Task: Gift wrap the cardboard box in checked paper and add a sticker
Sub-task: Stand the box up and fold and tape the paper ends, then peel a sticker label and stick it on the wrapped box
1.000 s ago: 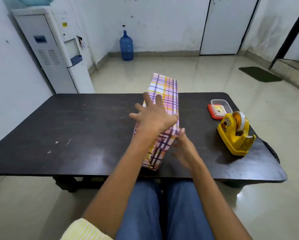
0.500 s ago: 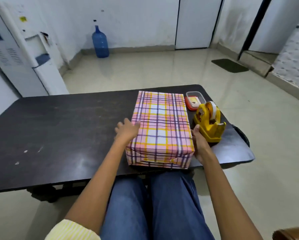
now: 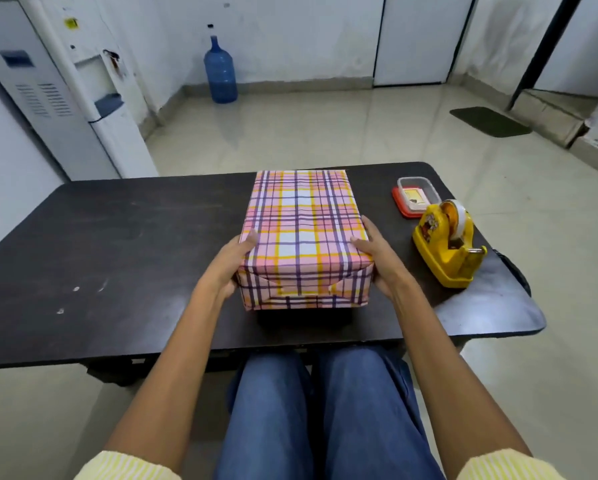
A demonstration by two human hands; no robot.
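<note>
The cardboard box (image 3: 302, 230), fully covered in pink, orange and purple checked paper, lies flat on the dark table (image 3: 124, 251) with a folded end flap facing me. My left hand (image 3: 231, 263) grips its left side near the front corner, thumb on the top face. My right hand (image 3: 377, 259) grips the right side the same way. A small clear container with a red lid (image 3: 415, 195) holding a yellowish card or sticker sits to the right of the box.
A yellow tape dispenser (image 3: 446, 245) stands on the table's right part, close to my right hand. A white water dispenser (image 3: 65, 91) stands far left, a blue water bottle (image 3: 220, 72) on the floor by the wall. My legs are under the table's front edge.
The box went from standing on its edge to lying flat. Both hands shifted from its top and end to gripping its two sides.
</note>
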